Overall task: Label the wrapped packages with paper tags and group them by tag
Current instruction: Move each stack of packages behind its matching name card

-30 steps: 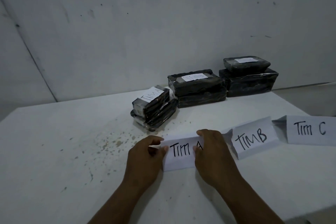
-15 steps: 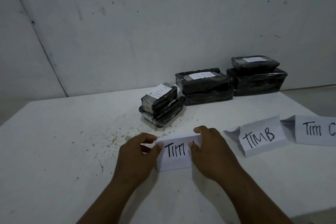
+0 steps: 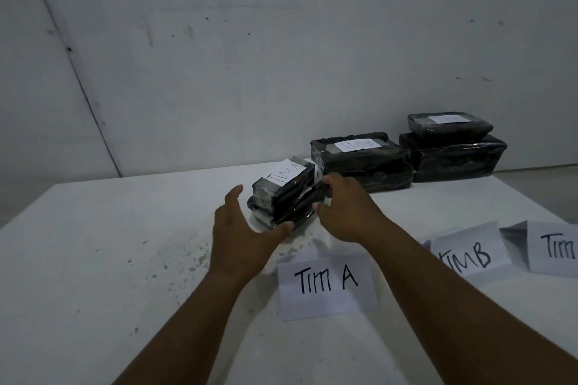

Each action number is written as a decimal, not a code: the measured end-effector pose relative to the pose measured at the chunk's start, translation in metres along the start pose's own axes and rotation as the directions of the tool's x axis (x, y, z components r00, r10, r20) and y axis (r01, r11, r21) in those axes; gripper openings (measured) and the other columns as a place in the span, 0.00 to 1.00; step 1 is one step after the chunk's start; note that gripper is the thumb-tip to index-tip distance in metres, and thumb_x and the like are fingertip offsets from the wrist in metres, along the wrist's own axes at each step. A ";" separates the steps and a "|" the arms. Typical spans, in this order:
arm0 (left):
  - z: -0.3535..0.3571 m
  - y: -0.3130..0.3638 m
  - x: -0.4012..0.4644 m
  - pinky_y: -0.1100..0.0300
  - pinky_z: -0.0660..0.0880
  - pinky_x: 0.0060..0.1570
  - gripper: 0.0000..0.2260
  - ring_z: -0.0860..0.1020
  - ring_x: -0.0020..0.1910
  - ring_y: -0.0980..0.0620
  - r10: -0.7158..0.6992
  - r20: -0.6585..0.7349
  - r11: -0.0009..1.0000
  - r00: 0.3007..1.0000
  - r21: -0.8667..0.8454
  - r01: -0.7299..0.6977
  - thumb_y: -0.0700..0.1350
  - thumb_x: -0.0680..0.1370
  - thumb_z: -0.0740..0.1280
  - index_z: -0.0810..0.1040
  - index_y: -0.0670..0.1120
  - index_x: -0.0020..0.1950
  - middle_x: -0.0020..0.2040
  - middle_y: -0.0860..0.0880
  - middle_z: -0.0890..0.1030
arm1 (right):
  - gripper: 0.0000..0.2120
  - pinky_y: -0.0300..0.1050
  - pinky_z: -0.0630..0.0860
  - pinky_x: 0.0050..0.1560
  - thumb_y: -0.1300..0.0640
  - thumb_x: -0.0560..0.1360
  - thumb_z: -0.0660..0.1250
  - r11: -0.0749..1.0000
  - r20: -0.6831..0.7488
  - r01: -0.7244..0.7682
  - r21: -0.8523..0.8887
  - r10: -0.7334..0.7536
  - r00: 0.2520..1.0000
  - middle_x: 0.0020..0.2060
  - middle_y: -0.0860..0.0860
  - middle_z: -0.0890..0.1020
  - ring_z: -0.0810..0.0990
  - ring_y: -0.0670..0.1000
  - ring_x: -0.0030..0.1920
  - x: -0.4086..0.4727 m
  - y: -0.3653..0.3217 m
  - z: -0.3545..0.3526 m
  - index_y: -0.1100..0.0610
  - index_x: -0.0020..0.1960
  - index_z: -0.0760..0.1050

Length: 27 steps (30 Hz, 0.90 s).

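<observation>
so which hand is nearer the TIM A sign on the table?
Left, narrowly. The left hand reaches past the TIM A sign at its upper-left corner; the right hand is farther back, beside the TIM A packages.

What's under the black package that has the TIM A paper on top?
Under the TIM A package lies another wrapped black package, tilted on the white table. The left hand covers its near corner; whether it carries a tag cannot be seen.
</observation>
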<state>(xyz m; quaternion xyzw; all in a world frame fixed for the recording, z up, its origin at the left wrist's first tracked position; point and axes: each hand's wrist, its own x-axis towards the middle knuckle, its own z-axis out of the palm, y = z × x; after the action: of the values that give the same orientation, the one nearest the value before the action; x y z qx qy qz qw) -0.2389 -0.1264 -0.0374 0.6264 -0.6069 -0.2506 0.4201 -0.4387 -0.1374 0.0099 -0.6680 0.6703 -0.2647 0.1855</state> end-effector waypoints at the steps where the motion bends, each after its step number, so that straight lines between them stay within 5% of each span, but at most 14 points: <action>1: 0.004 0.001 0.007 0.44 0.66 0.72 0.55 0.62 0.78 0.43 -0.005 0.019 1.000 1.000 0.011 0.004 0.62 0.63 0.82 0.51 0.60 0.81 0.80 0.45 0.59 | 0.28 0.50 0.71 0.65 0.51 0.78 0.71 1.000 0.019 0.007 -0.026 -0.006 1.000 0.70 0.56 0.69 0.72 0.58 0.68 0.009 0.000 0.001 0.52 0.74 0.65; 5: 0.020 -0.003 0.036 0.38 0.68 0.72 0.63 0.60 0.79 0.39 -0.024 0.056 1.000 0.998 0.008 0.023 0.68 0.55 0.81 0.43 0.65 0.79 0.82 0.43 0.53 | 0.31 0.50 0.71 0.66 0.52 0.76 0.73 0.997 0.101 0.050 -0.056 -0.044 0.994 0.71 0.55 0.71 0.73 0.58 0.69 0.038 0.001 0.007 0.53 0.75 0.64; 10: 0.023 -0.021 0.058 0.50 0.78 0.60 0.47 0.75 0.64 0.48 0.047 0.099 0.998 0.994 0.029 -0.050 0.65 0.56 0.78 0.68 0.55 0.72 0.65 0.49 0.75 | 0.19 0.46 0.77 0.59 0.52 0.76 0.75 0.986 0.158 0.100 -0.131 -0.079 0.984 0.60 0.52 0.83 0.80 0.53 0.59 0.052 0.004 0.011 0.53 0.65 0.77; 12: 0.016 -0.031 0.067 0.53 0.79 0.57 0.42 0.77 0.61 0.50 0.059 0.102 0.998 0.993 -0.008 -0.058 0.61 0.58 0.78 0.71 0.55 0.70 0.62 0.52 0.78 | 0.17 0.41 0.75 0.52 0.51 0.74 0.76 0.986 0.149 0.117 -0.123 -0.098 0.984 0.56 0.51 0.84 0.80 0.49 0.52 0.054 0.004 0.013 0.52 0.61 0.81; 17: -0.004 -0.050 0.091 0.55 0.72 0.67 0.40 0.73 0.67 0.56 0.135 0.132 0.990 0.982 -0.061 -0.128 0.52 0.70 0.81 0.65 0.57 0.77 0.66 0.64 0.73 | 0.15 0.43 0.77 0.51 0.51 0.73 0.77 0.967 0.106 0.152 -0.206 -0.132 0.986 0.50 0.53 0.85 0.83 0.52 0.52 0.065 0.003 0.032 0.56 0.57 0.85; 22: -0.008 -0.054 0.111 0.67 0.69 0.61 0.34 0.72 0.62 0.66 0.168 0.218 0.986 0.962 -0.038 -0.163 0.50 0.75 0.76 0.59 0.75 0.67 0.57 0.83 0.69 | 0.10 0.43 0.78 0.55 0.53 0.75 0.76 0.962 0.013 0.113 -0.247 -0.113 0.994 0.49 0.52 0.87 0.84 0.51 0.50 0.088 -0.001 0.040 0.54 0.55 0.87; 27: -0.005 -0.056 0.133 0.52 0.70 0.72 0.39 0.71 0.72 0.56 0.175 0.315 0.985 0.933 -0.050 -0.168 0.53 0.75 0.73 0.55 0.65 0.80 0.73 0.64 0.71 | 0.12 0.50 0.81 0.54 0.47 0.72 0.77 0.940 -0.036 0.071 -0.333 -0.088 0.995 0.45 0.49 0.86 0.83 0.51 0.49 0.104 -0.003 0.046 0.50 0.53 0.86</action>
<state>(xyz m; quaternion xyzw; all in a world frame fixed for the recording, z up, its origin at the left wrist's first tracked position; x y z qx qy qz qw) -0.1855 -0.2596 -0.0546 0.5177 -0.7161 -0.3178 0.3438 -0.4133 -0.2458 -0.0137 -0.7092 0.6823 -0.1722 0.0428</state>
